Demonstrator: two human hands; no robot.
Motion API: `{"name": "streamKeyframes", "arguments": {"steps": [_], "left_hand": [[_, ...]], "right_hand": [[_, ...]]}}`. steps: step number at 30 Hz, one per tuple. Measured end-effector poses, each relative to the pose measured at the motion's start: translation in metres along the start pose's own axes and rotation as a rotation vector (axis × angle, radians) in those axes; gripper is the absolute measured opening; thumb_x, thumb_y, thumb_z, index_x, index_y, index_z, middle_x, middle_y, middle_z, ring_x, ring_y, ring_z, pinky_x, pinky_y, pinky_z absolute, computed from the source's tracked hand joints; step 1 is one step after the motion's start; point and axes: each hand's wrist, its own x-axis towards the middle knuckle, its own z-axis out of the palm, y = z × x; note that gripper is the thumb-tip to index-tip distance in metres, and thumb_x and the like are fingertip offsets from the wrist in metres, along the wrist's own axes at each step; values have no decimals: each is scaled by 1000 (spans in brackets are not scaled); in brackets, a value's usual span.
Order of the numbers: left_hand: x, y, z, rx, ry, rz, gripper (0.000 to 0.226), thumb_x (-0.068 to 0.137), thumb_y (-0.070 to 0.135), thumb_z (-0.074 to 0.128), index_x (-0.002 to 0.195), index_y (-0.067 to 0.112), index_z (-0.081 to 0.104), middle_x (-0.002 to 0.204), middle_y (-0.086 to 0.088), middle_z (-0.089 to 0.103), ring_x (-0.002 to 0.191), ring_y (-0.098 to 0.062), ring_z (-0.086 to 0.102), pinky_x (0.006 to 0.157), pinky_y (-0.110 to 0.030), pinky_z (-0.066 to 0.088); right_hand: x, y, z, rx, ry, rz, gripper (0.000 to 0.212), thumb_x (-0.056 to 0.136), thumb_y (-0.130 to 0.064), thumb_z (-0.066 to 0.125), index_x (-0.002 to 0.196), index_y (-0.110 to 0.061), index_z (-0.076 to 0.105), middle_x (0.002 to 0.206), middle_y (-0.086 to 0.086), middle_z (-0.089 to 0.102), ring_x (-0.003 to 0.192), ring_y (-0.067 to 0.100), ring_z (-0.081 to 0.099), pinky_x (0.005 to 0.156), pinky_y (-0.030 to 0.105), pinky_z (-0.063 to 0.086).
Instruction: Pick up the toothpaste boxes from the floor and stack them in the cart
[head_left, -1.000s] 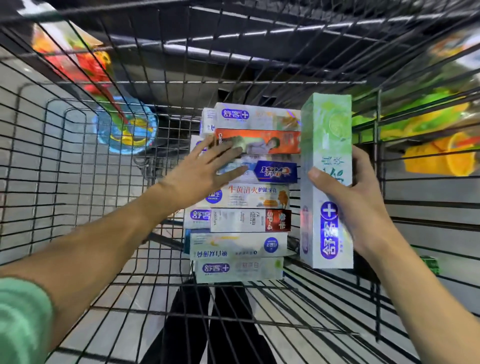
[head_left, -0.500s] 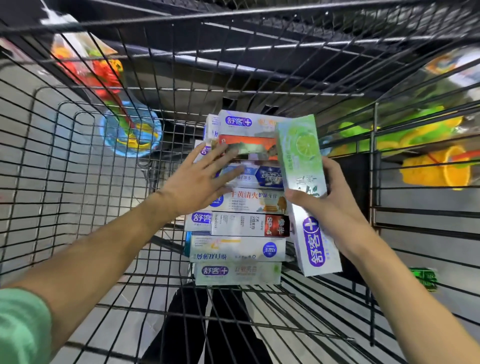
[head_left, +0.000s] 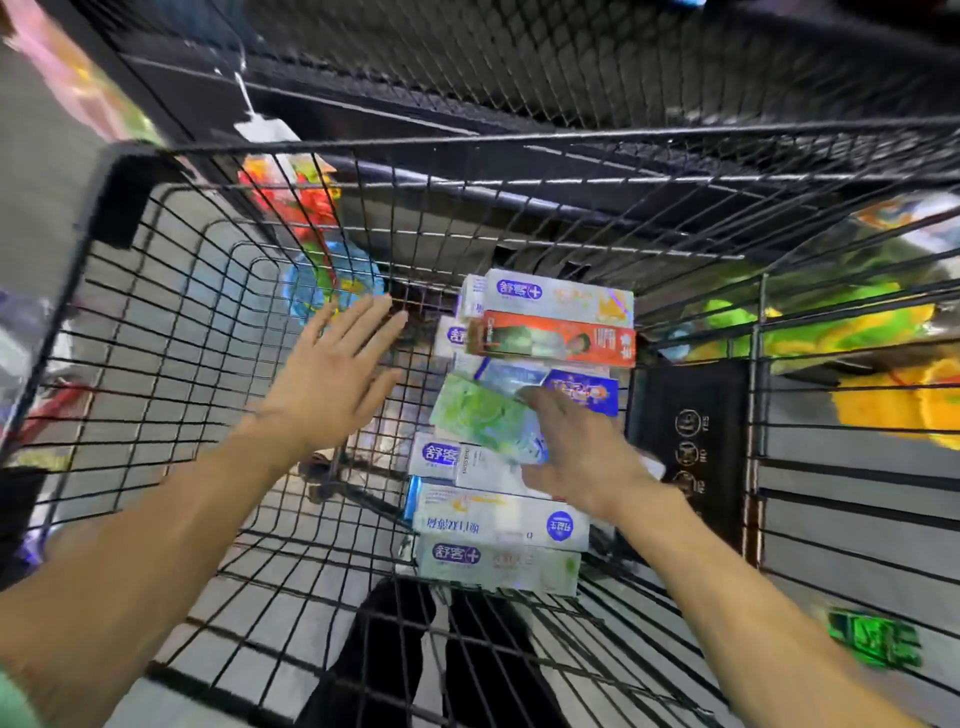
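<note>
From the head view we count two hands, one cart and a pile of toothpaste boxes at the centre of the frame. Around nine boxes show a face, though some are partly hidden, so we cannot give a sure number.

The left hand (head_left: 332, 384) hangs left of centre with its fingers (head_left: 371, 325) spread wide and released, touching nothing. The right hand (head_left: 582, 452) lies flat on the green box (head_left: 483, 415), which sits tilted on the middle of the stack of toothpaste boxes (head_left: 524, 415). Its fingers are laid out over the box and not curled around it, so they press it and do not grasp it.

The green box is pale green with a leafy print, blurred here. Above it in the frame lie a white box with a purple logo (head_left: 558, 299), an orange-red box (head_left: 553, 340) and a blue one (head_left: 582, 389). Below it lie three more white boxes with purple logos; the lowest white box (head_left: 498, 566) has a green end.

The pile rests on the wire floor of the black cart (head_left: 208, 322), against its right side in the frame. Through the mesh we see a grey floor, dark trouser legs (head_left: 384, 660) at bottom centre, and blurred, bright-coloured goods at upper left and right.
</note>
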Motion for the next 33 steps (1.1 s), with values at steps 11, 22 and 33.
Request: {"name": "streamKeyframes", "arguments": {"steps": [11,22,33], "left_hand": [[-22,41,23,-42,-67,-161,74,100,59,7,160,19,20,167,-1,14,155,-19,11,124,-46,12],[-33,56,-30,30,-171,-199,76,95,63,-7,160,24,-9,168,2,-10,155,-18,-10,125,-47,-3],[-153,-22,-246,96,191,-702,71,99,56,20,157,18,31,162,-8,33,150,-27,28,120,-51,19]], "right_hand": [[24,17,41,-200,192,-163,79,67,-19,83,139,-4,54,109,15,56,93,37,54,82,47,53],[-2,0,-1,-212,192,-77,65,93,-43,60,148,-14,43,147,15,42,134,37,40,111,48,33],[-5,-219,-179,-407,483,-443,66,87,-57,49,133,-11,60,130,17,61,121,38,56,101,51,46]]}}
